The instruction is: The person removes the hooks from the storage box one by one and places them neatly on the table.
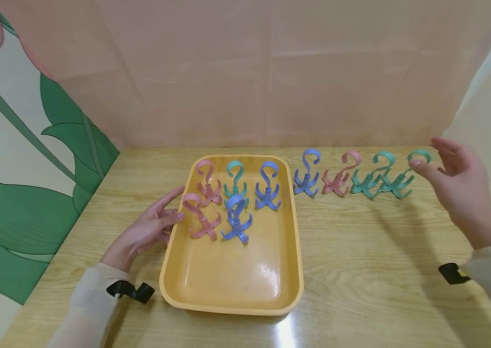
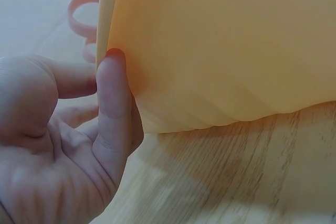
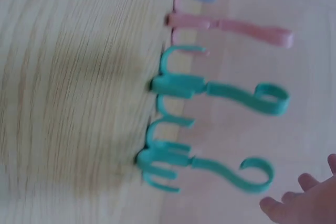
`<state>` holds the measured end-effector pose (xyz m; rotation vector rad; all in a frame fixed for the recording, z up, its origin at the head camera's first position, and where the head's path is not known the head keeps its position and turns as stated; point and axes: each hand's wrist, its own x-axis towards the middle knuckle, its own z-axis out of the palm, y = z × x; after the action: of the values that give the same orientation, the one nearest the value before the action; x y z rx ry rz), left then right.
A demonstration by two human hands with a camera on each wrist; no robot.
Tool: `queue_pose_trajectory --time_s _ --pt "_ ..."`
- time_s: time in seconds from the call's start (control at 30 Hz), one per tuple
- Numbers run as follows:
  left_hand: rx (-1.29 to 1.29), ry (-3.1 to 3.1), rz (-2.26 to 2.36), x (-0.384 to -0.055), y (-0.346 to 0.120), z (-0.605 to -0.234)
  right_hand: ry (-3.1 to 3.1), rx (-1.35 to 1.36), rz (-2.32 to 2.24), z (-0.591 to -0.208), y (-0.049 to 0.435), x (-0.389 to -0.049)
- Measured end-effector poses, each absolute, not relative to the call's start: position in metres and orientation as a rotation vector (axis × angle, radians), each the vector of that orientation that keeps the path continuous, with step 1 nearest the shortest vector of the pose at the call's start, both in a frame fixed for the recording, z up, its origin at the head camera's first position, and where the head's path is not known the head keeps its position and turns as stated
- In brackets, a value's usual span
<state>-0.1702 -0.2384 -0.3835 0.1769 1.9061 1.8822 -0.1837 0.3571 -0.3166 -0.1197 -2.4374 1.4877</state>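
My left hand (image 1: 147, 232) pinches the left rim of a yellow plastic tray (image 1: 254, 285); the left wrist view shows fingers against the tray's outer wall (image 2: 226, 51). At the right, my right hand (image 1: 465, 186) hovers beside the curl of the end green hook hanger (image 1: 396, 186). In the right wrist view a small gap parts its fingertips (image 3: 270, 208) from that green hook (image 3: 257, 187), and it holds nothing. Another green hook (image 1: 364, 186), a pink hook (image 1: 335, 184) and a blue hook (image 1: 306, 183) stand upright in a row towards the tray.
Inside the tray stand pink hooks (image 1: 203, 227), a green hook (image 1: 235, 186) and blue hooks (image 1: 268, 195), grouped in its far half. A pink cloth backdrop (image 1: 267, 96) rises behind the wooden table (image 1: 358, 290). Painted walls flank both sides.
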Motion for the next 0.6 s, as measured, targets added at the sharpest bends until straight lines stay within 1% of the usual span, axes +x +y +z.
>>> queue_pose_trajectory --time_s 0.13,0.37,0.6 --pt "0.172 1.905 1.881 -0.17 -0.238 -0.384 -2.306 -0.076 1.535 -0.312 0.34 -0.174" --pt "0.169 1.915 1.877 -0.17 -0.238 -0.385 -1.882 0.139 1.926 -0.308 0.304 -0.161" --pt "0.182 1.915 1.884 -0.171 -0.239 -0.385 -1.763 0.337 1.995 -0.31 0.266 -0.148"
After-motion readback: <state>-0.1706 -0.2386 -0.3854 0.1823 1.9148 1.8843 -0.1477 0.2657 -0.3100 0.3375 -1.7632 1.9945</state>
